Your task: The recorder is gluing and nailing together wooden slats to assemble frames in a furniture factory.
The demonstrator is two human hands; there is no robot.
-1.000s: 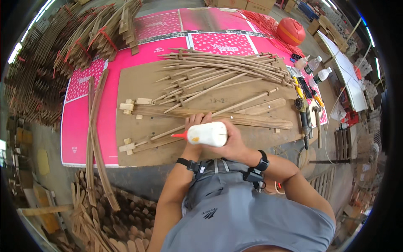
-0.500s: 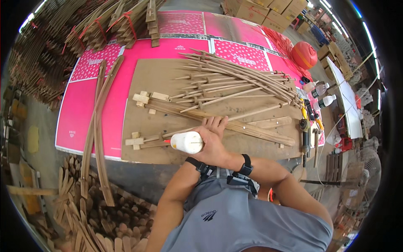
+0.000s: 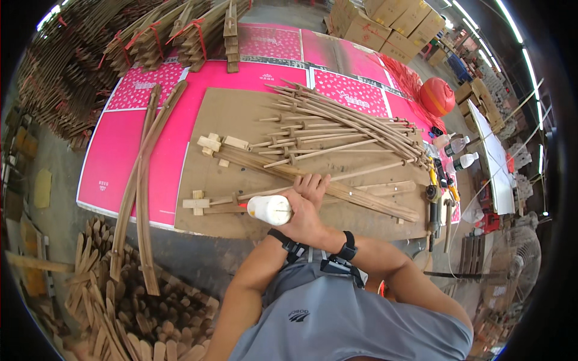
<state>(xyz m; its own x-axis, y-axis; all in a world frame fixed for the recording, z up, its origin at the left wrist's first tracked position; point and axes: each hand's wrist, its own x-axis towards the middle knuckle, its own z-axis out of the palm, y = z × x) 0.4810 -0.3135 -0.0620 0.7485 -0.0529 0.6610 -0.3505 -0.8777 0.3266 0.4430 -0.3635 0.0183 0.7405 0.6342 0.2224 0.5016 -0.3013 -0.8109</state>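
Both hands near-centre | left hand (image 3: 299, 224) grips white plastic glue bottle (image 3: 269, 209) | right hand (image 3: 314, 188) flat, released, on long wooden slat (image 3: 337, 190), just right of bottle

Pink patterned sheets (image 3: 120, 150) are lying spread on the floor under a brown cardboard sheet (image 3: 241, 114). Two long curved wooden slats (image 3: 141, 180) are resting along the left edge, overlapping the pink. Bundles of wooden parts tied with red string (image 3: 180, 36) are sitting at the top. Cardboard boxes (image 3: 385, 18) are stacking up top right (edges bending from fisheye). An orange round object (image 3: 438, 96) is sitting beside plastic bottles (image 3: 460, 153). Wood offcuts (image 3: 138, 313) are piling up lower left.
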